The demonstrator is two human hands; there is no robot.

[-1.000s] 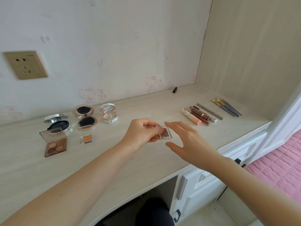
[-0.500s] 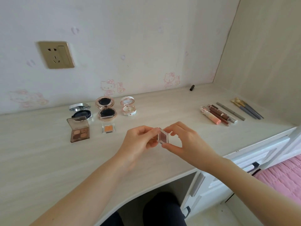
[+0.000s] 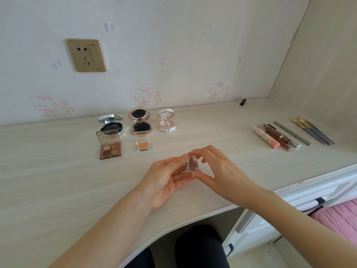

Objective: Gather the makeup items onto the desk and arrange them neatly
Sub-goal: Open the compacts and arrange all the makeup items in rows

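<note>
Both hands hold a small clear square eyeshadow case (image 3: 192, 164) with a brown pan, above the middle of the pale desk (image 3: 58, 180). My left hand (image 3: 166, 178) pinches its left side; my right hand (image 3: 216, 169) pinches its top and bottom edges with thumb and fingers. The case is tilted up on edge. At the back left lie an open four-pan brown palette (image 3: 110, 147), a small orange eyeshadow case (image 3: 143, 145), a silver cushion compact (image 3: 112, 123), a rose-gold compact (image 3: 140, 124) and a white floral compact (image 3: 166, 122), all open.
On the right of the desk lie lip tubes and pencils (image 3: 274, 138) side by side and several brushes (image 3: 313, 132). A small black cap (image 3: 243, 101) sits by the wall. White drawers (image 3: 318, 192) and a pink bedspread (image 3: 338, 217) are at the lower right.
The view has swung left and down a little. My right hand has closed its thumb and fingers on the case, which has tipped from flat to upright on edge.
</note>
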